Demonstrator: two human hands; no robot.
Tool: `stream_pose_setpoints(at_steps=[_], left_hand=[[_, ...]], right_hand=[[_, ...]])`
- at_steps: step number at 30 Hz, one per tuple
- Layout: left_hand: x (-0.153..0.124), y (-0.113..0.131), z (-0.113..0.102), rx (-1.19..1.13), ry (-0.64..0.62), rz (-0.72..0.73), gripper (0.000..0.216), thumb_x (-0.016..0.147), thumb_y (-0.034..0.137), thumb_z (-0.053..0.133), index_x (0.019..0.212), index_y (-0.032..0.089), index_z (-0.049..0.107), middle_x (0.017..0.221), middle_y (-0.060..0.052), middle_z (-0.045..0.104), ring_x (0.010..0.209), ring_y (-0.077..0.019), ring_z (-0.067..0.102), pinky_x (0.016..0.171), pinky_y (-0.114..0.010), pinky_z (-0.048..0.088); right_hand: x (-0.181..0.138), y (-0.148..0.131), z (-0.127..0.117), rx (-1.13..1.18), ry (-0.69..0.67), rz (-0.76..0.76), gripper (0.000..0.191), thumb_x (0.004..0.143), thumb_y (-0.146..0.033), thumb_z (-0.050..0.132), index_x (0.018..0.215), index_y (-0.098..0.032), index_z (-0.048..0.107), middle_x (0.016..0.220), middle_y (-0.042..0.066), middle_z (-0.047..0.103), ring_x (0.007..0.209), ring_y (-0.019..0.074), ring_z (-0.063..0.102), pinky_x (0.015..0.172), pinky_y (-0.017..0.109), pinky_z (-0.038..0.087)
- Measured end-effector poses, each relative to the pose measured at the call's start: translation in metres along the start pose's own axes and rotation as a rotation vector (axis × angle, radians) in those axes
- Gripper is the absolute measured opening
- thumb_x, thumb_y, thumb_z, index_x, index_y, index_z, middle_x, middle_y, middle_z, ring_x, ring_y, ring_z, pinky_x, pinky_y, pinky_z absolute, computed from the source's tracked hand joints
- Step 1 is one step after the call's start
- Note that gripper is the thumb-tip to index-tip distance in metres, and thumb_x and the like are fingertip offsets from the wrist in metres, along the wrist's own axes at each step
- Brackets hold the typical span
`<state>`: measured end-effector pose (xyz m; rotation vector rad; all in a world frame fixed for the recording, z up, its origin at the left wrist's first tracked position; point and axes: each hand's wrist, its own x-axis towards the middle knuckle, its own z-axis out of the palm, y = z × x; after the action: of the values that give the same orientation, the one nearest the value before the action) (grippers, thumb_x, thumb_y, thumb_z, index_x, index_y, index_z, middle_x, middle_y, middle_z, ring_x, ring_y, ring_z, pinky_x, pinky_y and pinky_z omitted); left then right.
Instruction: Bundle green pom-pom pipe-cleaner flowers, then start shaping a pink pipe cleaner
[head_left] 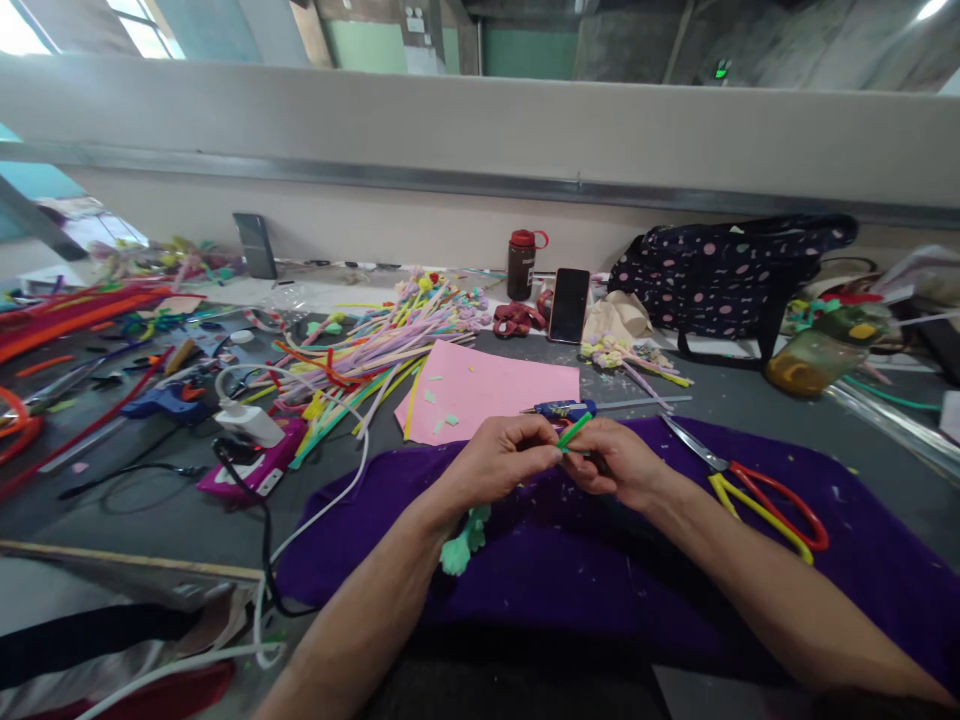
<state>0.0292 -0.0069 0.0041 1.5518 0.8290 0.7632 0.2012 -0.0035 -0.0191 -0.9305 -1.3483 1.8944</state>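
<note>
Above the purple cloth (547, 570), my left hand (502, 460) and my right hand (611, 460) meet, fingers pinched together. Between them a thin bright-green strip (575, 431) sticks up at a slant; both hands are closed on it, though its lower part is hidden by fingers. A ruffled mint-green piece (466, 543) shows below my left wrist, and I cannot tell whether it is joined to the strip. Just beyond my fingertips lies a blue glue gun (561, 409) with a long clear glue stick (645, 401). Scissors (750, 490) with red and yellow handles lie right of my right hand.
Pink paper (495, 385) with green scraps lies behind my hands. Bundled pastel stems (382, 340), a purple power strip (259, 465) and cables fill the left. A phone (568, 305), a bottle (521, 265), a dotted bag (727, 280) and a jar (814, 355) stand toward the back.
</note>
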Motion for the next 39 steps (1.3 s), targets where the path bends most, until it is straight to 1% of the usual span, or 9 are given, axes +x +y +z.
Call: stream_pose_setpoints(at_steps=[3, 6, 8, 10, 13, 20, 26, 32, 39], left_hand=[[0.002, -0.002, -0.001, -0.107, -0.013, -0.11, 0.014, 0.07, 0.028, 0.057, 0.07, 0.014, 0.056, 0.05, 0.005, 0.046, 0.04, -0.0044, 0.039, 0.039, -0.016, 0.027], [0.004, -0.005, -0.005, -0.238, 0.011, -0.226, 0.015, 0.069, 0.029, 0.058, 0.07, 0.015, 0.053, 0.049, 0.005, 0.048, 0.036, -0.0037, 0.039, 0.036, -0.015, 0.027], [0.005, -0.006, -0.007, -0.29, 0.015, -0.264, 0.014, 0.069, 0.028, 0.058, 0.07, 0.015, 0.052, 0.049, 0.005, 0.049, 0.034, -0.0028, 0.039, 0.034, -0.013, 0.025], [0.005, -0.006, -0.008, -0.329, 0.001, -0.272, 0.013, 0.069, 0.026, 0.058, 0.069, 0.015, 0.052, 0.048, 0.006, 0.049, 0.033, -0.0022, 0.038, 0.033, -0.013, 0.024], [0.004, -0.006, -0.009, -0.363, -0.022, -0.265, 0.011, 0.07, 0.025, 0.057, 0.069, 0.015, 0.052, 0.047, 0.006, 0.049, 0.031, -0.0016, 0.037, 0.032, -0.013, 0.024], [0.003, -0.007, -0.007, -0.379, -0.078, -0.266, 0.011, 0.069, 0.025, 0.058, 0.07, 0.014, 0.053, 0.047, 0.005, 0.048, 0.033, -0.0019, 0.036, 0.031, -0.013, 0.023], [0.004, -0.008, -0.008, -0.388, -0.082, -0.267, 0.012, 0.071, 0.025, 0.057, 0.069, 0.015, 0.052, 0.047, 0.005, 0.049, 0.032, -0.0017, 0.036, 0.032, -0.013, 0.023], [0.004, -0.006, -0.006, -0.404, -0.078, -0.248, 0.009, 0.071, 0.023, 0.056, 0.072, 0.015, 0.052, 0.046, 0.006, 0.049, 0.031, -0.0018, 0.037, 0.031, -0.013, 0.023], [0.004, -0.006, -0.005, -0.411, -0.062, -0.249, 0.01, 0.071, 0.024, 0.056, 0.072, 0.015, 0.052, 0.046, 0.006, 0.049, 0.03, -0.0015, 0.036, 0.03, -0.012, 0.022]], right_hand=[[0.001, 0.0, 0.001, -0.103, 0.099, -0.094, 0.024, 0.076, -0.029, 0.049, 0.056, -0.014, 0.048, 0.044, -0.005, 0.038, 0.033, 0.0044, 0.03, 0.032, 0.017, 0.019], [0.0, 0.0, -0.002, -0.439, 0.361, -0.438, 0.019, 0.075, -0.033, 0.054, 0.082, -0.016, 0.056, 0.066, -0.001, 0.053, 0.049, 0.0078, 0.045, 0.043, 0.019, 0.036], [-0.002, -0.002, -0.006, -0.708, 0.465, -0.68, 0.038, 0.07, -0.032, 0.061, 0.104, -0.018, 0.052, 0.094, 0.006, 0.056, 0.065, 0.012, 0.053, 0.053, 0.024, 0.043], [-0.004, -0.003, -0.011, -0.945, 0.463, -0.841, 0.051, 0.068, -0.031, 0.064, 0.115, -0.021, 0.048, 0.114, 0.01, 0.049, 0.083, 0.0181, 0.055, 0.063, 0.029, 0.047], [-0.004, -0.005, -0.016, -1.176, 0.391, -0.968, 0.048, 0.071, -0.028, 0.063, 0.117, -0.022, 0.049, 0.12, 0.011, 0.047, 0.104, 0.0238, 0.049, 0.079, 0.036, 0.046], [-0.002, -0.003, -0.019, -1.306, 0.33, -1.042, 0.031, 0.077, -0.022, 0.059, 0.107, -0.024, 0.057, 0.113, 0.009, 0.054, 0.096, 0.0192, 0.055, 0.081, 0.033, 0.047], [-0.005, -0.005, -0.017, -1.272, 0.301, -1.084, 0.032, 0.078, -0.021, 0.058, 0.11, -0.021, 0.054, 0.104, 0.01, 0.059, 0.095, 0.0185, 0.056, 0.079, 0.032, 0.047], [-0.007, 0.001, -0.015, -1.245, 0.382, -1.06, 0.02, 0.078, -0.019, 0.057, 0.097, -0.023, 0.061, 0.1, 0.007, 0.054, 0.071, 0.0116, 0.056, 0.063, 0.025, 0.048], [-0.006, -0.003, -0.01, -1.175, 0.337, -1.068, 0.014, 0.08, -0.021, 0.055, 0.094, -0.019, 0.057, 0.09, 0.008, 0.06, 0.082, 0.0151, 0.058, 0.067, 0.026, 0.047]])
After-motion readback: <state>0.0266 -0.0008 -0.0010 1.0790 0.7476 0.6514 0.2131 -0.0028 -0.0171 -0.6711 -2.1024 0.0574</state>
